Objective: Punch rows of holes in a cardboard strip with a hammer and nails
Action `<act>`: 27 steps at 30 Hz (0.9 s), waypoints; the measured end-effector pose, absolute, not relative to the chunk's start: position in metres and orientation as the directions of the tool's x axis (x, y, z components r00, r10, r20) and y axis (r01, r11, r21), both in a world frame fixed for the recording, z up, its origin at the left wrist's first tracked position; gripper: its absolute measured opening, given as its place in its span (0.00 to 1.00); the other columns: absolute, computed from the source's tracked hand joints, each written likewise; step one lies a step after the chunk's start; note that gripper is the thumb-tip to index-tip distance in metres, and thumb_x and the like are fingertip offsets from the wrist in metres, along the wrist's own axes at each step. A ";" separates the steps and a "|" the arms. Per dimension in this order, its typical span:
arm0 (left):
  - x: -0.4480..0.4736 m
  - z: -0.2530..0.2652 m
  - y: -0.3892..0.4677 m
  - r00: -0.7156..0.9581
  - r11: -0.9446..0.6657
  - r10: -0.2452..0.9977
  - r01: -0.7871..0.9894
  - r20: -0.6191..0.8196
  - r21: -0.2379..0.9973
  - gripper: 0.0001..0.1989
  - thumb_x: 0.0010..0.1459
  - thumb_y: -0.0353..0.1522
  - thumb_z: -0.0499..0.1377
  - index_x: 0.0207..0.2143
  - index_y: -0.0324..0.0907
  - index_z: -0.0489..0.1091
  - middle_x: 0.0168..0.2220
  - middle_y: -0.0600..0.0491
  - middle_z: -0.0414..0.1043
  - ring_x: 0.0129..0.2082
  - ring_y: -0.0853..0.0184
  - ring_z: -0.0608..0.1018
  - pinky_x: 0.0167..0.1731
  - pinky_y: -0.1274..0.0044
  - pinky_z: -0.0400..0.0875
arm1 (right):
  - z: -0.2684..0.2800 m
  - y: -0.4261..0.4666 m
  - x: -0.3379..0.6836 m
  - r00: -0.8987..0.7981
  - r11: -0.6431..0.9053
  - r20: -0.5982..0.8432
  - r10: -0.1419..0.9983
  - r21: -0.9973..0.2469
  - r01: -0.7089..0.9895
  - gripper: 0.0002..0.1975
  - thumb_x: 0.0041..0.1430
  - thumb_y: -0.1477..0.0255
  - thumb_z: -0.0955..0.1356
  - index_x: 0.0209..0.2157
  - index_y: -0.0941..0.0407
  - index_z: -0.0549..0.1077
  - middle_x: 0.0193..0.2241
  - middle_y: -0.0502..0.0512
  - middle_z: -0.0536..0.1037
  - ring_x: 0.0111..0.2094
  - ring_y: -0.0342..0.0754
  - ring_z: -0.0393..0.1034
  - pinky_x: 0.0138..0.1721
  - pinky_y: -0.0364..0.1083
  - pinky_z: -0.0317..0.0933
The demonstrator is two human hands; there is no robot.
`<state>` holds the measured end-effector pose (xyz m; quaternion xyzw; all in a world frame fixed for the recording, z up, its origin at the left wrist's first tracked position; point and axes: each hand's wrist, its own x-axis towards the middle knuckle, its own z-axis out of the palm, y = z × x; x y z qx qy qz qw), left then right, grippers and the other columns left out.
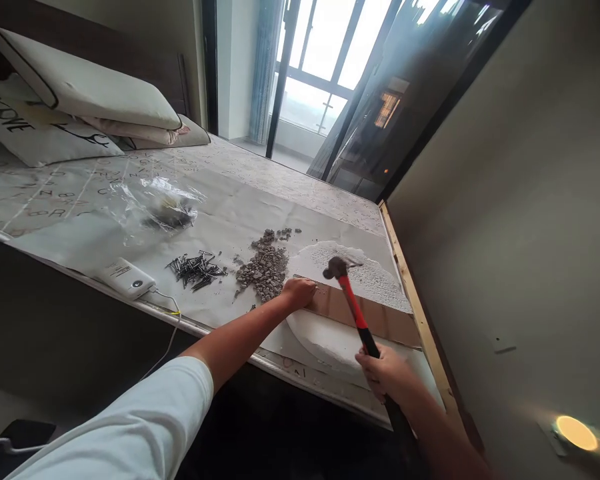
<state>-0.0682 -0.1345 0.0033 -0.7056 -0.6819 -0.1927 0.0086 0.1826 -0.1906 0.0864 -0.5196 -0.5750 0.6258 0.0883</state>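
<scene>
My right hand [387, 375] grips the black lower handle of a claw hammer [353, 300], its red upper shaft and dark head raised above a brown strip [370, 311]. At the strip's left end rests my left hand [300, 293], fingers closed in a pinch; what they hold, if anything, is too small to make out. The strip lies across a white foam-like slab [325, 340]. Left of my left hand sits a heap of grey gravel-like bits [265, 267]. Further left is a pile of dark nails [197, 269].
A clear plastic bag [167, 208] with dark contents and a white power bank [127, 279] with a cable lie on the sheet-covered bed. Pillows [100, 87] are stacked at the far left. A wooden edge board [415, 300] runs along the right wall.
</scene>
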 end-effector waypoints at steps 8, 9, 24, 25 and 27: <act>-0.065 -0.003 -0.134 -0.020 -0.065 0.955 0.959 0.295 0.275 0.13 0.58 0.32 0.51 0.30 0.37 0.74 0.32 0.43 0.76 0.33 0.61 0.77 0.31 0.73 0.67 | 0.087 -0.194 0.181 -0.450 -0.314 -0.587 0.673 -0.778 0.545 0.14 0.45 0.65 0.67 0.26 0.52 0.55 0.11 0.37 0.53 0.10 0.36 0.44 0.12 0.39 0.41; -0.065 -0.004 -0.134 -0.014 -0.072 0.955 0.958 0.295 0.276 0.13 0.58 0.32 0.51 0.30 0.37 0.74 0.32 0.43 0.76 0.33 0.61 0.77 0.31 0.73 0.67 | 0.086 -0.194 0.183 -0.453 -0.311 -0.585 0.673 -0.779 0.544 0.14 0.45 0.65 0.67 0.26 0.52 0.55 0.11 0.37 0.52 0.10 0.36 0.44 0.12 0.39 0.41; -0.075 -0.001 -0.133 -0.137 -0.080 0.919 0.854 0.369 0.515 0.10 0.46 0.31 0.52 0.16 0.40 0.67 0.19 0.52 0.67 0.21 0.70 0.65 0.23 0.77 0.55 | 0.083 -0.187 0.177 -0.454 -0.357 -0.580 0.677 -0.797 0.487 0.13 0.44 0.67 0.67 0.26 0.52 0.56 0.11 0.37 0.54 0.10 0.36 0.45 0.11 0.39 0.42; -0.077 0.000 -0.132 -0.164 -0.083 0.915 0.819 0.370 0.568 0.11 0.46 0.32 0.51 0.16 0.39 0.66 0.18 0.54 0.65 0.20 0.71 0.63 0.23 0.77 0.53 | 0.083 -0.187 0.177 -0.461 -0.343 -0.557 0.691 -0.813 0.470 0.13 0.44 0.67 0.67 0.27 0.52 0.56 0.11 0.37 0.54 0.10 0.36 0.45 0.11 0.39 0.42; -0.081 0.001 -0.130 -0.225 -0.079 0.907 0.738 0.355 0.670 0.12 0.47 0.32 0.50 0.14 0.39 0.64 0.15 0.56 0.60 0.19 0.72 0.60 0.22 0.78 0.51 | 0.083 -0.187 0.174 -0.438 -0.334 -0.557 0.706 -0.807 0.487 0.12 0.45 0.67 0.66 0.26 0.52 0.56 0.11 0.38 0.54 0.10 0.36 0.45 0.10 0.39 0.42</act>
